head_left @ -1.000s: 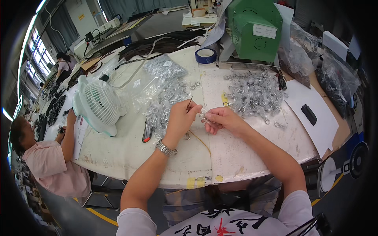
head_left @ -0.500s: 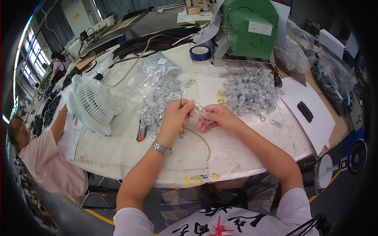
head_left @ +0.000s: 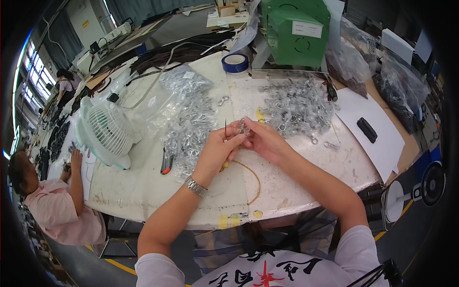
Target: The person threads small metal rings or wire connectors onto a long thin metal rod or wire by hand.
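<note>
Both hands meet over the middle of the white table (head_left: 158, 198). My right hand (head_left: 268, 142) is closed on a small silver metal snap hook (head_left: 243, 127), with clear wrap around it. My left hand (head_left: 221, 150) touches the same hook with its fingertips. It also grips a thin pointed tool (head_left: 225, 123), perhaps an awl, whose spike stands up above the fingers; a bit of yellow shows below them. Wrapped metal hooks lie in one heap (head_left: 193, 122) left of my hands and in another heap (head_left: 301, 105) to the right.
A red-and-black utility knife (head_left: 166, 161) and a pale fan (head_left: 106, 131) are on the left. Behind stand blue tape (head_left: 234, 62) and a green machine (head_left: 295, 36). White paper with a black object (head_left: 366, 130) lies right. A co-worker in pink (head_left: 60, 203) sits left.
My hands have drawn closer together around the hook, and the right fingers have moved up over it. The view has shifted slightly. The co-worker's arm has come down from behind the fan.
</note>
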A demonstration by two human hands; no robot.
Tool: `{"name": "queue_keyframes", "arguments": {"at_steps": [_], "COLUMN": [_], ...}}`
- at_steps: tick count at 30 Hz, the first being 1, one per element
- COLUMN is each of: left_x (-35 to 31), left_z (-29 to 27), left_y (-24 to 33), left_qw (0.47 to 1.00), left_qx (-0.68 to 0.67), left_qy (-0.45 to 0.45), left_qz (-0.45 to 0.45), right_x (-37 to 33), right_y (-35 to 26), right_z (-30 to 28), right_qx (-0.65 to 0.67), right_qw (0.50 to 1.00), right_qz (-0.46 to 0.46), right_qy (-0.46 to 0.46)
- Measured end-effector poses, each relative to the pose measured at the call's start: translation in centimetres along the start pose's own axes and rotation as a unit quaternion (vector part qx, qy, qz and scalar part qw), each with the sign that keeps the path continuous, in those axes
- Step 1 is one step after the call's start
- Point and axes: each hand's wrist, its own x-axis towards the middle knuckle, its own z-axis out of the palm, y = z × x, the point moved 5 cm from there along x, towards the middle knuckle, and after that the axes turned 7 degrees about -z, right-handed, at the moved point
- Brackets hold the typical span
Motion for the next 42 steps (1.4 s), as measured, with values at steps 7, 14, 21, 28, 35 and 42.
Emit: {"name": "queue_keyframes", "arguments": {"at_steps": [7,14,21,28,35,42], "left_x": [0.2,0.1,0.1,0.3,-0.3,-0.1], "left_z": [-0.6,-0.2,-0.7,-2.3,-1.7,-2.2], "left_y": [-1.3,-0.9,-0.8,0.6,0.6,0.3], "left_qw": [0.997,0.996,0.996,0.995,0.995,0.99], "left_qx": [0.006,-0.029,0.029,-0.031,-0.011,-0.01], "left_qy": [-0.04,-0.042,-0.04,0.096,0.1,0.14], "left_qz": [-0.072,-0.068,-0.08,-0.018,-0.021,0.022], "right_x": [-0.2,-0.4,-0.5,-0.6,-0.9,-0.9], "right_y": [-0.6,-0.6,-0.9,-0.9,-1.2,-0.8], "right_z": [0.3,-0.8,-1.6,-2.7,-1.9,-1.4], "right_qx": [-0.05,-0.07,-0.049,0.038,0.03,0.006], "right_qw": [0.997,0.994,0.992,0.983,0.983,0.985], "right_qz": [-0.011,-0.038,-0.026,-0.028,-0.037,-0.031], "right_qy": [0.049,0.073,0.117,0.177,0.177,0.168]}}
